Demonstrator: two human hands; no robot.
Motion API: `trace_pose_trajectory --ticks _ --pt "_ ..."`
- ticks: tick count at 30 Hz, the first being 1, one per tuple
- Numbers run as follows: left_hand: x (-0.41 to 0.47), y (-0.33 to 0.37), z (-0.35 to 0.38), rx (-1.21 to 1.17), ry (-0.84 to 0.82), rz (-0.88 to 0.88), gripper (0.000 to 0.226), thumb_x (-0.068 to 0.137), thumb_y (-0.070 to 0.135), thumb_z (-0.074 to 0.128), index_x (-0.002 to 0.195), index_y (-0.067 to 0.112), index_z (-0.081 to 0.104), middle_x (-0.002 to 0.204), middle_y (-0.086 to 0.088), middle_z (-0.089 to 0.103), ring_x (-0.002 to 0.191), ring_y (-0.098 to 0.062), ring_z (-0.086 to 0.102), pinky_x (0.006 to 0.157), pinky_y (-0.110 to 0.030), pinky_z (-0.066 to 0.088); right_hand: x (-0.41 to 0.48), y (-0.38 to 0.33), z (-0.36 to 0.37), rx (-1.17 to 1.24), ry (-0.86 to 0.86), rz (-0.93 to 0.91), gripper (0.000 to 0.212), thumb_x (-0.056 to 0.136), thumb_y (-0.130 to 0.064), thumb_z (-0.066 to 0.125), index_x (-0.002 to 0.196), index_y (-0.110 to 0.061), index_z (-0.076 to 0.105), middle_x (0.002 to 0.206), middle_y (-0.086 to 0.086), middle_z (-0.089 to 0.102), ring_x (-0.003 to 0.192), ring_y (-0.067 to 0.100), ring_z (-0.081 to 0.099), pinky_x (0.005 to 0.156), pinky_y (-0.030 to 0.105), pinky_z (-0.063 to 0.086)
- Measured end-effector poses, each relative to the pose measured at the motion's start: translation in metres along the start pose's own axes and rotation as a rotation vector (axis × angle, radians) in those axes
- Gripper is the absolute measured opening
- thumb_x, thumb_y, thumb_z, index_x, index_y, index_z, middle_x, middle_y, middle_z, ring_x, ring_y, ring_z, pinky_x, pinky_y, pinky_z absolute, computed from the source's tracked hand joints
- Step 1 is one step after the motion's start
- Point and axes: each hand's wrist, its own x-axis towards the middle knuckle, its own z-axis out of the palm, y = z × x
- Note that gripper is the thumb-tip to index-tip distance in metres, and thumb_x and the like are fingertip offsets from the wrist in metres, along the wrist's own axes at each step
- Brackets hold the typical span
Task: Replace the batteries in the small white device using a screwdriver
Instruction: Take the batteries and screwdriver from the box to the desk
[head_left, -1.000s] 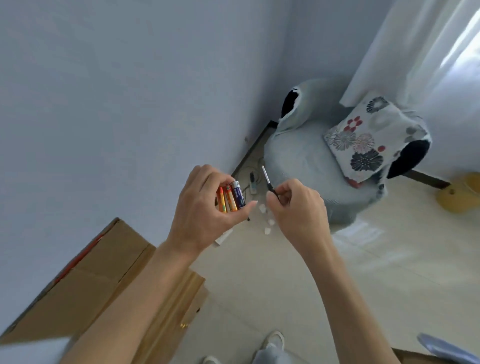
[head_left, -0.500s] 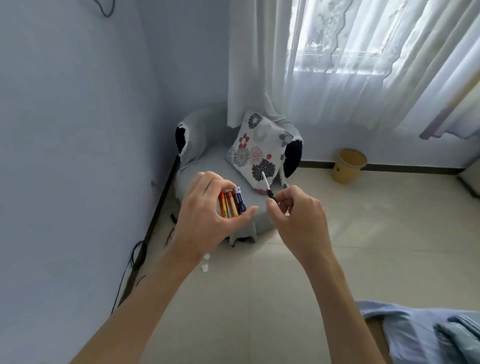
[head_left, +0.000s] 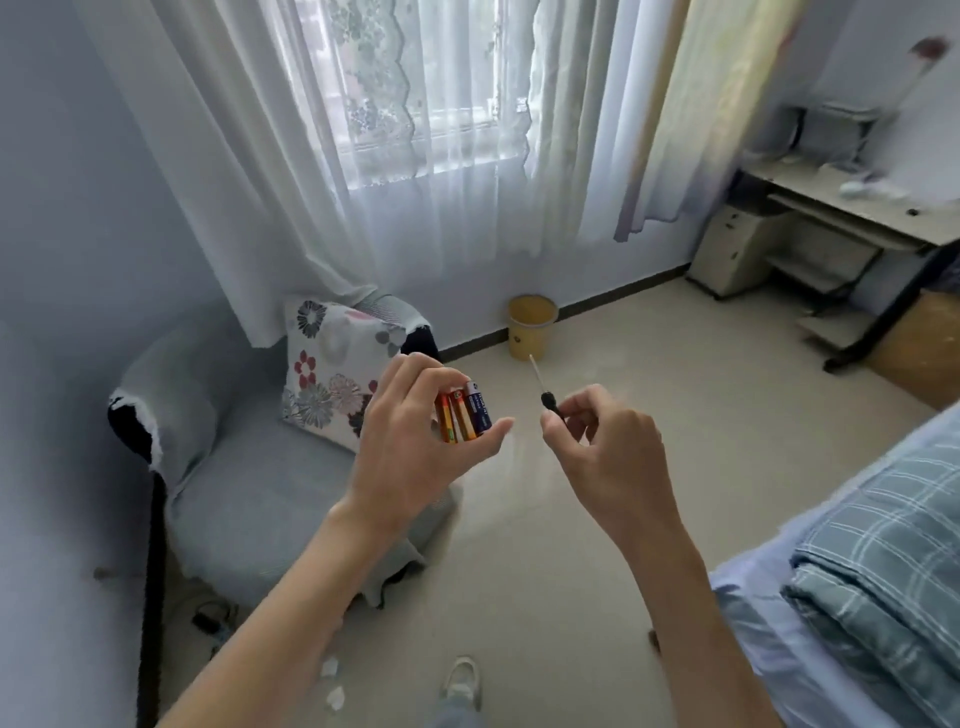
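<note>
left hand (head_left: 415, 457) pinching three batteries (head_left: 465, 418) loosely in fingers, could spill onto floor; right hand (head_left: 605, 447) gripping screwdriver (head_left: 545, 389); white device nowhere visible

Batteries (head_left: 465, 417) glossy printed wrap; screwdriver (head_left: 543, 384) bare metal shaft, black plastic handle; floor (head_left: 649, 364) smooth tile; armchair (head_left: 249, 467) matt cloth.

A home bedroom is showing: sheer curtains (head_left: 415, 130) hanging over the window, a covered armchair (head_left: 234, 467) with floral cushion (head_left: 332, 374) sitting below-left of them, yellow bin (head_left: 531, 332) just right, desk (head_left: 852, 208) far right, bedding (head_left: 883, 545) lying near right.
</note>
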Motion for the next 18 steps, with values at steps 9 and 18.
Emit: trace_pose_trajectory --ticks 9,18 --pt "0.136 -0.043 0.101 -0.218 -0.091 0.192 0.060 0.072 0.050 0.100 0.102 0.005 0.075 0.101 -0.001 0.065 0.096 -0.022 0.062 0.087 -0.031 0.056 0.104 0.015 -0.003 -0.001 0.258 0.179 0.016 0.097 -0.038 0.076 0.091 -0.024 0.071 0.068 -0.015 0.063 0.065 0.007 0.062 0.065 0.035 0.053" --pt "0.212 -0.050 0.219 -0.406 -0.204 0.246 0.056 0.074 0.047 0.100 0.101 0.005 0.074 0.098 -0.002 0.064 0.093 -0.025 0.061 0.079 -0.040 0.057 0.179 0.077 -0.016 -0.027 0.394 0.315 0.017 0.094 -0.039 0.076 0.085 -0.027 0.068 0.068 -0.014 0.064 0.063 0.007 0.059 0.064 0.037 0.053"
